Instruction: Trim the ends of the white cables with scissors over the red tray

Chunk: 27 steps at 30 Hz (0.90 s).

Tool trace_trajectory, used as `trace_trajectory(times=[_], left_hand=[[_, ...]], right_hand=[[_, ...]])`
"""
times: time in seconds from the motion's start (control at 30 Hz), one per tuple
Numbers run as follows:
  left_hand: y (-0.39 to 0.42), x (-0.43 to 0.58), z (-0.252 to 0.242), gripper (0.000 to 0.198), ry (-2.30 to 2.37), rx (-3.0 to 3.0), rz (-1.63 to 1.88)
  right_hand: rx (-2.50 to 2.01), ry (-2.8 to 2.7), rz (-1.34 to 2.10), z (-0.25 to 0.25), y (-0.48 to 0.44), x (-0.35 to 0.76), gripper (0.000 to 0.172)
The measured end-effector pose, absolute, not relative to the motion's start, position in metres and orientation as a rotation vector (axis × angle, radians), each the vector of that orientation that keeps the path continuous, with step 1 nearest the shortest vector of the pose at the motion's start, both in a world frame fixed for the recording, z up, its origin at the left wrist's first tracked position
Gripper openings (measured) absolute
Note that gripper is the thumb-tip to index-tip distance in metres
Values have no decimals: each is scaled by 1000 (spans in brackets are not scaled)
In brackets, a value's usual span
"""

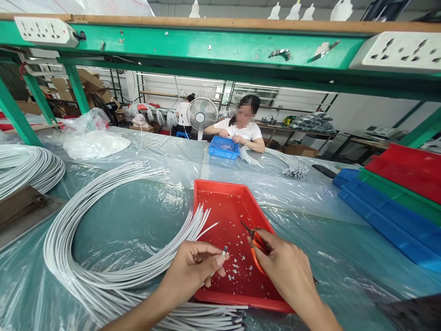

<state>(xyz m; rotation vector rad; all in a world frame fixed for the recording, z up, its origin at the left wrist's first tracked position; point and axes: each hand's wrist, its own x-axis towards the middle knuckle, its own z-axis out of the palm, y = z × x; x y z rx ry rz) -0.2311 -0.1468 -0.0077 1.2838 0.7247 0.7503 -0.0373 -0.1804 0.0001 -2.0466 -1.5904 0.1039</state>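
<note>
My left hand pinches the end of a white cable over the near edge of a red tray. My right hand grips orange-handled scissors, their blades pointing up and left above the tray. Small white insulation scraps are scattered in the tray. A large bundle of white cables curves in an arc to the left, its cut ends resting at the tray's left rim.
Plastic sheeting covers the table. Stacked red, green and blue trays lie at right. A person across the table works over a blue tray beside more cables. A fan stands behind. A green shelf beam runs overhead.
</note>
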Motion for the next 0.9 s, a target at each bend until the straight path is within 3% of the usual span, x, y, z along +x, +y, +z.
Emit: trace_trajectory(times=[0.13, 0.23, 0.5, 0.9], left_hand=[[-145, -232, -8, 29, 690, 1260, 719], [-145, -232, -7, 28, 645, 1255, 654], [-147, -233, -5, 33, 545, 1302, 573], [-146, -235, -2, 40, 565, 1333, 484]], right_hand=[[-1779, -1572, 509, 2, -186, -48, 24], [-1506, -1429, 874, 4, -192, -58, 23], [-1248, -1419, 1136, 12, -192, -66, 5], [-1234, -1259, 1204, 21, -196, -71, 15]])
